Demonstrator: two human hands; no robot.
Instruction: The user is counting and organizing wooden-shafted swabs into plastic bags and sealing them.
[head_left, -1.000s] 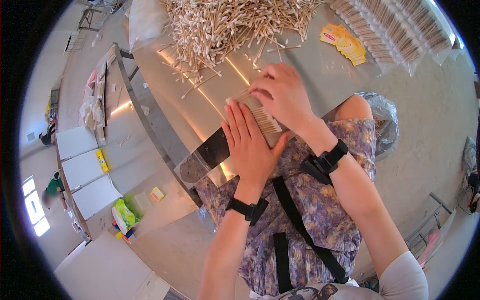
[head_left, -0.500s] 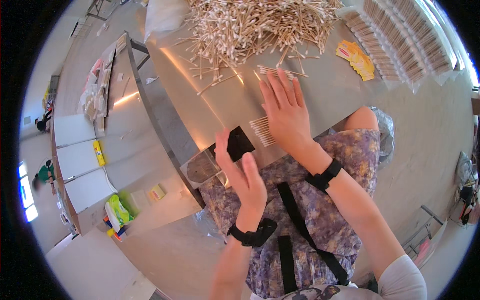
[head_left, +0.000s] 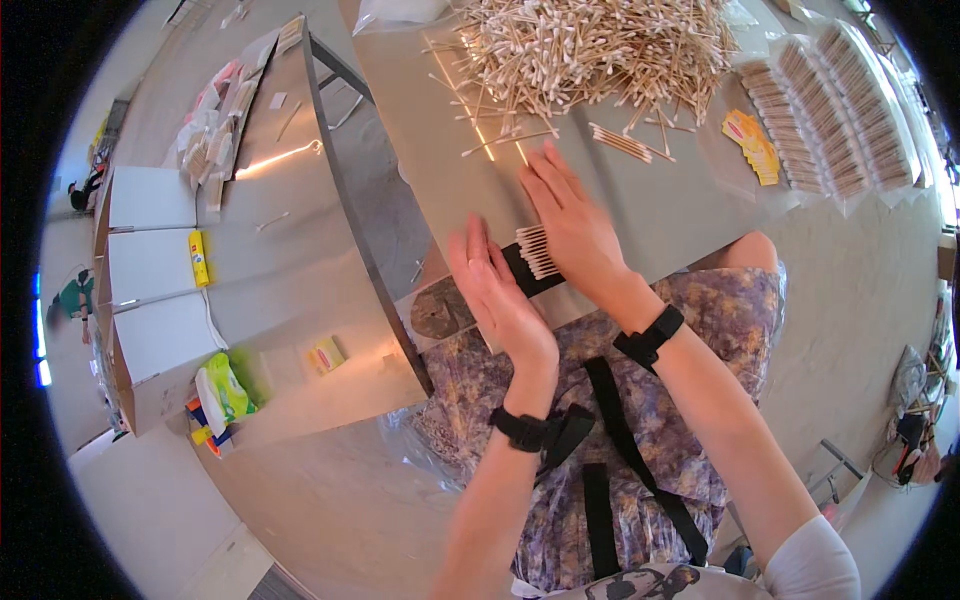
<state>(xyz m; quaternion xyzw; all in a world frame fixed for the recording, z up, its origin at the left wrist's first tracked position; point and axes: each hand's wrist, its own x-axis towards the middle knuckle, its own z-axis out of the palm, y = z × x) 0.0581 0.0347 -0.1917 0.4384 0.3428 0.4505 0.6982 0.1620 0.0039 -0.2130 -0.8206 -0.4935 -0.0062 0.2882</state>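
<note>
Head view: a row of swabs (head_left: 533, 252) lies on a black patch (head_left: 545, 285) near the close edge of the table (head_left: 660, 215), between the two hands; the right hand (head_left: 582, 238) is palm down, fingers straight and together, covering the row's right end; its thumb is hidden, so whether it pinches any stick I cannot tell; the left hand (head_left: 503, 305) is open and empty, turned on edge just left of the white tips, apart from them.

The row looks loose, so an uneven push from either palm could skew the sticks or ride one over another; a sideways drag by the right hand could pull some out of line; a knock toward the person could send some over the edge.

Ahead, a small bundle (head_left: 620, 142) lies near the pile (head_left: 600, 60); a careless sweep of the right fingertips could scatter it; the cards (head_left: 750, 147) and bags (head_left: 835, 120) sit farther right, at less risk.
</note>
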